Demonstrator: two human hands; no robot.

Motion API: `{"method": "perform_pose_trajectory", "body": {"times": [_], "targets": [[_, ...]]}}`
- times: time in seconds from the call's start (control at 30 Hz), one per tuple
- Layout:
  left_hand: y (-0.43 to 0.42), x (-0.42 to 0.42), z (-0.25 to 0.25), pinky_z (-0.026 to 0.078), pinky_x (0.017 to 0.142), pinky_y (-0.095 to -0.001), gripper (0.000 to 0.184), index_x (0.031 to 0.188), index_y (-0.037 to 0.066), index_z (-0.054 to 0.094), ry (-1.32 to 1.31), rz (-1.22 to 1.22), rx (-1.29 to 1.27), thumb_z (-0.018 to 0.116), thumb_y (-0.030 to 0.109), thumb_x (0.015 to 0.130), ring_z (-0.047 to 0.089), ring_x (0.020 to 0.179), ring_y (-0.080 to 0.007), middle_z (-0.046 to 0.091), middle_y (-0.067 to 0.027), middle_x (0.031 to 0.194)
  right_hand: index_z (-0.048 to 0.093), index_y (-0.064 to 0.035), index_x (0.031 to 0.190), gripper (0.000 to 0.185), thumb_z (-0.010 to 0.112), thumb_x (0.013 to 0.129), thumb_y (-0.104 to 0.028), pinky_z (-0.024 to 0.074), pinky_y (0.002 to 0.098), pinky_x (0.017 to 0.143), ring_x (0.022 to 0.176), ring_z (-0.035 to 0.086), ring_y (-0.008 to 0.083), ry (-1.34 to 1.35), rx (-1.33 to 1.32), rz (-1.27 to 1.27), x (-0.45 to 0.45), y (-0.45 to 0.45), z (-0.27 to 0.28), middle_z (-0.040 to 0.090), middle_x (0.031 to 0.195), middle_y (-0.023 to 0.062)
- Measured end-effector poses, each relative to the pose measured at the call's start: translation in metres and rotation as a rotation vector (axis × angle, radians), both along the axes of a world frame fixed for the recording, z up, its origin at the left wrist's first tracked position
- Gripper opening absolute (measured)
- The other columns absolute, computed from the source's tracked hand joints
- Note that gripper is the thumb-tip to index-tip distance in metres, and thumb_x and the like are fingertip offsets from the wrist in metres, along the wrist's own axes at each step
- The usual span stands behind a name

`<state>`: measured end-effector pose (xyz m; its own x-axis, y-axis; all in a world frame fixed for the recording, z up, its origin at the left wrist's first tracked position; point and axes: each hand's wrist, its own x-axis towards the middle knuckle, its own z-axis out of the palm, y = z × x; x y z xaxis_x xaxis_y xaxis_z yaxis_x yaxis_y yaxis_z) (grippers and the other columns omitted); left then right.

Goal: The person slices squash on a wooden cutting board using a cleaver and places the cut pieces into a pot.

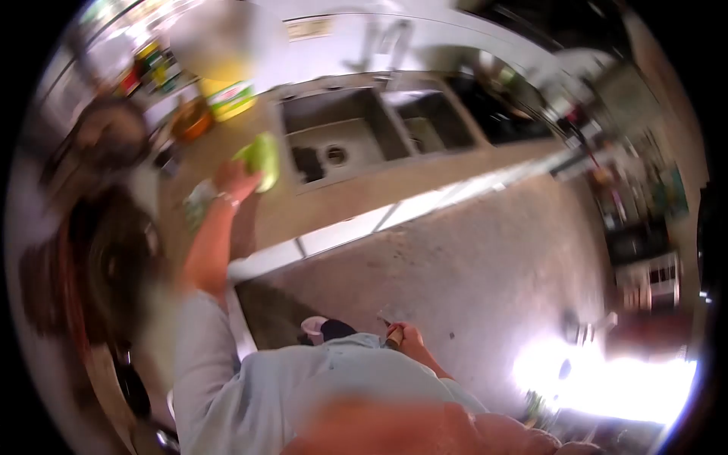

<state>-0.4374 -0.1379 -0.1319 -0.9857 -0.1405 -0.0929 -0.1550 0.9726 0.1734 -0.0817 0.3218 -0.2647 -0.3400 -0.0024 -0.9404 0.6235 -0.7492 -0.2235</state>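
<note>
At the left, on the bench [287,216], an orange pot [191,121] is seen, and nearer the body a clear bag [199,202] is set just left of the left wrist. Behind them a yellow jug [227,95] is placed towards the wall, well beyond the hand. Next along, the left hand [237,182] is held out over the bench on a stretched arm, its fingers partly curled and brought up against a green thing [262,161]; by the blur it cannot be told how firmly this is gripped, or whether it is only touched. The green thing is found to the right of the left hand and a little beyond it, between the hand and the sink [379,125], close to the sink's left rim. Its long axis is turned mostly away from the body, across the run of the bench front. It is reached far more nearly by the left hand than by the right, which is kept well apart from it. Farther right, low before the body and above the floor [462,258], the right hand [412,340] is wrapped closely round the brown handle of a slim tool [393,337], perhaps a knife, its thin end pointed away from the body and slightly left; by that hand the green thing is not touched
</note>
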Motion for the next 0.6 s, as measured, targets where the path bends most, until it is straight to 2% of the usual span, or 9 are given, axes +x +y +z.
{"method": "perform_pose_trajectory", "body": {"times": [0.07,0.13,0.23,0.33,0.37,0.43,0.5,0.6], "targets": [[0.000,-0.039,-0.027,0.040,0.100,-0.0506,0.085,0.125,0.008,0.055,-0.001,0.075,0.024,0.059,0.072,0.069,0.046,0.122,-0.0381,0.047,-0.0224,0.132,0.056,-0.0004,0.074,0.016,0.051,0.082,-0.013,0.0504,0.0381,0.057,0.064,0.058,0.0277,-0.059,0.086,-0.085,0.008,-0.005,0.018,0.060,0.073,0.0152],[0.007,-0.060,-0.026,0.039,0.100,-0.0525,0.086,0.127,0.010,0.055,-0.145,0.139,-0.025,0.063,0.071,0.067,0.044,0.125,-0.0405,0.043,-0.0214,0.137,0.056,0.0001,0.076,0.017,0.049,0.083,-0.013,0.0501,0.0391,0.058,0.066,0.058,0.0279,-0.064,0.079,-0.121,0.025,0.001,0.008,0.058,0.073,0.0149],[0.016,-0.074,-0.031,0.042,0.100,-0.0413,0.089,0.121,0.005,0.062,-0.156,0.167,-0.076,0.068,0.070,0.061,0.055,0.118,-0.0331,0.056,-0.0234,0.126,0.056,0.0007,0.077,0.017,0.048,0.085,-0.012,0.0495,0.0386,0.057,0.066,0.057,0.0273,-0.089,0.088,-0.190,0.033,-0.009,0.021,0.057,0.071,0.0140],[0.019,-0.081,-0.014,0.038,0.101,-0.0565,0.087,0.132,0.012,0.054,-0.352,0.235,0.052,0.071,0.064,0.064,0.041,0.127,-0.0411,0.041,-0.0208,0.140,0.055,0.0011,0.078,0.015,0.049,0.085,-0.011,0.0493,0.0382,0.057,0.065,0.057,0.0272,-0.097,-0.011,-0.251,0.046,-0.007,0.001,0.056,0.071,0.0136],[0.009,-0.093,-0.028,0.036,0.100,-0.0608,0.089,0.133,0.012,0.053,-0.395,0.194,0.027,0.071,0.065,0.064,0.040,0.129,-0.0409,0.039,-0.0209,0.143,0.055,0.0012,0.078,0.014,0.049,0.085,-0.010,0.0495,0.0383,0.057,0.065,0.057,0.0271,-0.098,-0.001,-0.248,0.048,-0.007,-0.003,0.056,0.071,0.0136],[-0.003,-0.104,-0.033,0.036,0.100,-0.0610,0.090,0.134,0.013,0.052,-0.464,0.166,0.021,0.071,0.064,0.063,0.038,0.131,-0.0411,0.035,-0.0211,0.146,0.055,0.0013,0.079,0.013,0.050,0.085,-0.009,0.0497,0.0384,0.058,0.065,0.057,0.0268,-0.097,0.022,-0.233,0.045,-0.007,-0.003,0.056,0.070,0.0135],[-0.008,-0.106,-0.038,0.037,0.100,-0.0556,0.091,0.132,0.011,0.054,-0.509,0.090,0.015,0.072,0.065,0.061,0.040,0.130,-0.0385,0.038,-0.0208,0.143,0.054,0.0015,0.080,0.012,0.050,0.085,-0.009,0.0501,0.0382,0.058,0.065,0.057,0.0264,-0.110,0.009,-0.249,0.041,-0.007,-0.005,0.056,0.071,0.0135],[-0.015,-0.102,-0.032,0.041,0.101,-0.0393,0.093,0.123,0.004,0.060,-0.538,-0.098,-0.006,0.074,0.067,0.056,0.051,0.124,-0.0304,0.055,-0.0199,0.130,0.054,0.0015,0.080,0.012,0.050,0.085,-0.008,0.0507,0.0375,0.059,0.065,0.057,0.0257,-0.108,-0.007,-0.237,0.033,-0.009,-0.011,0.056,0.071,0.0136]]}}
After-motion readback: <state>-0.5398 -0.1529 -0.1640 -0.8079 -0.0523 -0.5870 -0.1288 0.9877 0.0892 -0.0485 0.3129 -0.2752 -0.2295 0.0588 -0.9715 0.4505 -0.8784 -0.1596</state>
